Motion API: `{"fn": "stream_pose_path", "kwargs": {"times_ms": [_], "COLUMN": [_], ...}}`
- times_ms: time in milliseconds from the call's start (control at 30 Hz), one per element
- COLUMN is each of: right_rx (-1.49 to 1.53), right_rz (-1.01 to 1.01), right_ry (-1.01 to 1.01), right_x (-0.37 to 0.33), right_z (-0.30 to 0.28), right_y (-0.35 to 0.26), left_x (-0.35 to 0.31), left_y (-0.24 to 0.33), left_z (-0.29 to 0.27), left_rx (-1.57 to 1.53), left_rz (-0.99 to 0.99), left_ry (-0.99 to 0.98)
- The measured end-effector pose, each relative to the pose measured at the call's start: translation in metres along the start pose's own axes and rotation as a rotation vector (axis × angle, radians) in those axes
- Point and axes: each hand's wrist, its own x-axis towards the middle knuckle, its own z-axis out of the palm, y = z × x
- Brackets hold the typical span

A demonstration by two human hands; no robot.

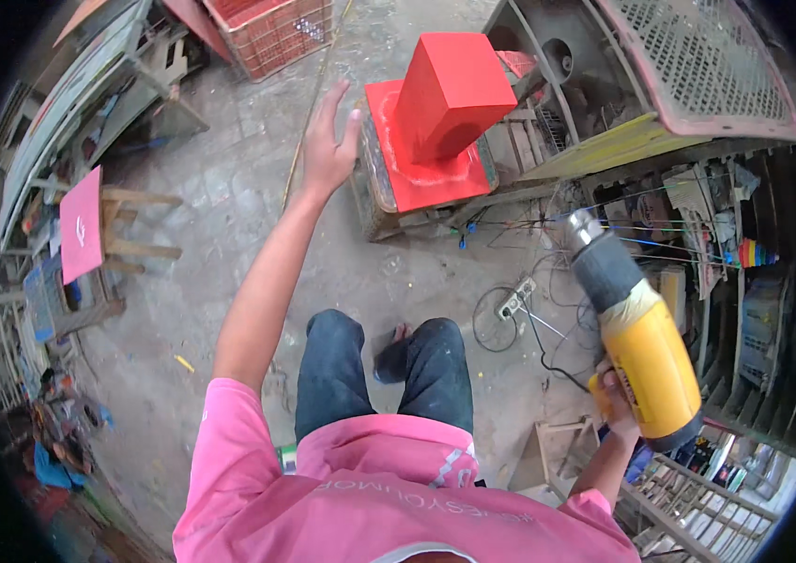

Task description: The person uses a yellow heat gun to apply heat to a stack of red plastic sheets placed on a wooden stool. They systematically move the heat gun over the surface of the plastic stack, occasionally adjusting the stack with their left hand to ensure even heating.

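Note:
My left hand [330, 155] is stretched forward with its fingers apart and nothing in it, just left of a red board. On that red board [431, 192] a tall red box-shaped piece [450, 94] stands upright. A worn crate-like stand [375, 225] carries both. My right hand [616, 402] is wrapped round the handle of a yellow heat gun [651, 361] with a dark collar and a metal nozzle. Its nozzle points forward, to the right of the red piece and apart from it. The heat gun's body partly hides my right fingers.
A white power strip [516, 298] with tangled cords lies on the floor at the right. A grey cabinet with a pink-rimmed grille [698, 66] stands at the far right, a red plastic crate [271, 33] at the back. A pink-topped stool [84, 225] is at the left.

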Motion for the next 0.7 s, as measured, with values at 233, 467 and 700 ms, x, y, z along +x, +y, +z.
{"fn": "stream_pose_path", "kwargs": {"times_ms": [233,467,700], "right_rx": [-0.613,-0.557,-0.859], "right_rz": [-0.53,-0.65,-0.729], "right_ry": [-0.208,-0.145,-0.239], "right_x": [0.041,0.062,0.052], "right_z": [0.026,0.023,-0.009], "right_y": [0.075,0.179,0.231], "left_x": [0.078,0.081,0.061], "left_y": [-0.016,-0.033,-0.034], "left_z": [0.043,0.05,0.062], "left_rx": [0.075,0.047,0.027], "left_rz": [0.648,0.73,0.744], "left_ry": [0.057,0.022,-0.016]}}
